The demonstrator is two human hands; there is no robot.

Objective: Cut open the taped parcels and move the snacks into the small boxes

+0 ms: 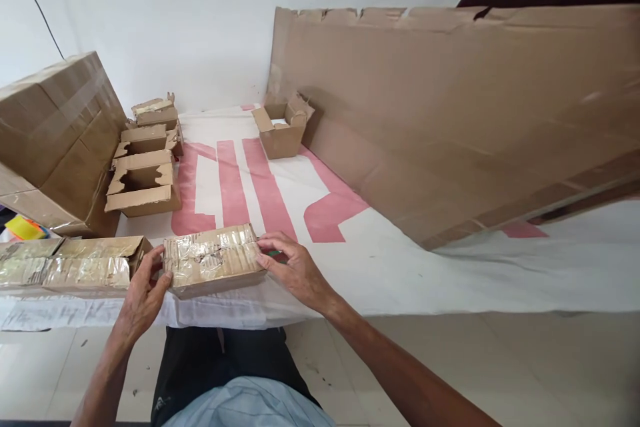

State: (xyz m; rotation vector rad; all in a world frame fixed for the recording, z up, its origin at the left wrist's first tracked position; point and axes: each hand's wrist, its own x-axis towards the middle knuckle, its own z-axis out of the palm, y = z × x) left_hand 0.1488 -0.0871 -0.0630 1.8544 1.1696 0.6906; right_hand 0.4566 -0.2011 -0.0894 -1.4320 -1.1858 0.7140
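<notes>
A closed cardboard box (pixel 215 257) with clear, wrinkled tape over its top lies near the table's front edge. My left hand (pixel 147 283) grips its left end, thumb on the near corner. At the other end my right hand (pixel 290 267) holds the box between thumb and fingers. A small green patch shows beneath the right fingers; I cannot make out what it is. Just left of my left hand sits another taped cardboard box (pixel 93 263), with a further taped box (pixel 25 263) beside it, cut off by the frame's edge.
Several open small boxes (pixel 143 183) stand at the left by a large carton (pixel 60 133). One open box (pixel 283 130) is farther back, near a big cardboard sheet (pixel 450 113) leaning on the right. A white cloth with red print (pixel 400 280) covers the table. A yellow roll (pixel 25 228) lies far left.
</notes>
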